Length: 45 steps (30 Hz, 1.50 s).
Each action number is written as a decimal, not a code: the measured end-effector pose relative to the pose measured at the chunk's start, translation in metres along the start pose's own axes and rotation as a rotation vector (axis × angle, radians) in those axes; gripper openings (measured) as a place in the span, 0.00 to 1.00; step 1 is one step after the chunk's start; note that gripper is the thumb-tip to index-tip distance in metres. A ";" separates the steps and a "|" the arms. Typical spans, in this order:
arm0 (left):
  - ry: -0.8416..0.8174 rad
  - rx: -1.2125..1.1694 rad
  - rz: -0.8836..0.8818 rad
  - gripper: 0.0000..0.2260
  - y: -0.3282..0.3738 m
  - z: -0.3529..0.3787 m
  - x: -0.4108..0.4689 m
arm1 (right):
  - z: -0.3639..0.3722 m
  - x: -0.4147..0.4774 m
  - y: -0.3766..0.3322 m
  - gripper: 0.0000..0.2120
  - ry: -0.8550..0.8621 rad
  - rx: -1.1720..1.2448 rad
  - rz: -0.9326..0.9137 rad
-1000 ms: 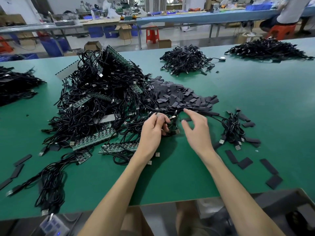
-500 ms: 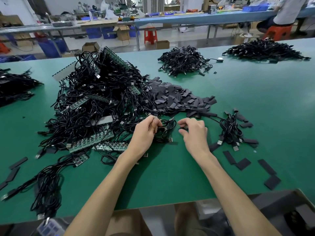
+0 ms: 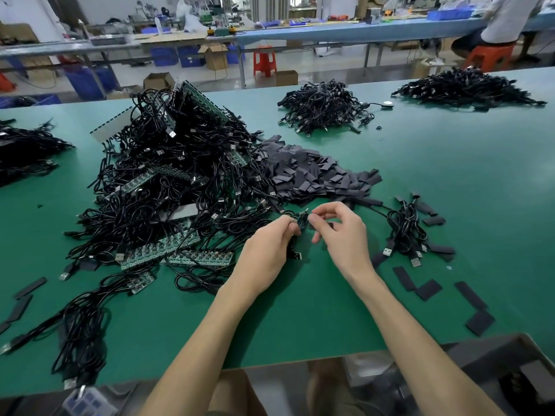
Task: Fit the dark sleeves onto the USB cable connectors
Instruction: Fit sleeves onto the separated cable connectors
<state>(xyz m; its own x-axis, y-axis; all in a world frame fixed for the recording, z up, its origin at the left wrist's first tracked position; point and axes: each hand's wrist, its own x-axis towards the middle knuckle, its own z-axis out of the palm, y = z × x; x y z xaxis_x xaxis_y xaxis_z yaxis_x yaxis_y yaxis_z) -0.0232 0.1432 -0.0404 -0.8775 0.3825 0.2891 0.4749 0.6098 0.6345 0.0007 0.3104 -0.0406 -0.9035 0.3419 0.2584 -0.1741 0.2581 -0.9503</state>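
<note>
A big tangle of black USB cables [image 3: 168, 187] with green circuit strips lies left of centre on the green table [image 3: 450, 163]. Beside it on the right spreads a heap of flat dark sleeves [image 3: 312, 175]. My left hand [image 3: 267, 250] grips a coiled black cable [image 3: 295, 250] just above the table, its silver plug poking out below the fingers. My right hand [image 3: 342, 232] pinches a dark sleeve [image 3: 322, 226] between thumb and fingers, right next to the cable end held by the left hand. Whether the sleeve is on a connector is hidden by the fingers.
A small cable bundle [image 3: 405, 232] with sleeved ends lies right of my hands, loose sleeves [image 3: 426, 289] around it. More cable piles [image 3: 321, 106] sit at the back and far left. A grey box [image 3: 492, 364] stands below the table's front edge. A person sits on an orange stool at top right.
My hands have lifted off the pile and come together. The right hand, flat and reaching a second ago, now pinches a sleeve; the left keeps its cable.
</note>
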 end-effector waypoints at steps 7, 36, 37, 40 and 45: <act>-0.008 -0.209 -0.036 0.09 -0.004 0.001 0.003 | -0.002 0.002 -0.001 0.07 -0.097 0.244 0.042; -0.049 -0.436 -0.009 0.16 -0.012 0.001 0.009 | -0.002 0.003 0.003 0.01 -0.164 0.319 0.072; -0.051 -0.436 -0.011 0.16 -0.012 0.001 0.009 | -0.003 0.004 0.004 0.01 -0.158 0.323 0.074; -0.056 -0.430 -0.016 0.16 -0.011 0.001 0.008 | -0.003 0.004 0.003 0.02 -0.154 0.315 0.059; -0.045 -0.445 -0.021 0.16 -0.010 0.000 0.008 | -0.002 0.003 0.002 0.03 -0.144 0.294 0.065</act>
<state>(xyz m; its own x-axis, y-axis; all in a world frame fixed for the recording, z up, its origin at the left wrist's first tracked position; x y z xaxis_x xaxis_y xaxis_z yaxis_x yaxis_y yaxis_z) -0.0351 0.1402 -0.0443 -0.8780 0.4096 0.2477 0.3739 0.2638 0.8892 -0.0015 0.3140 -0.0414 -0.9589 0.2120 0.1885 -0.2010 -0.0389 -0.9788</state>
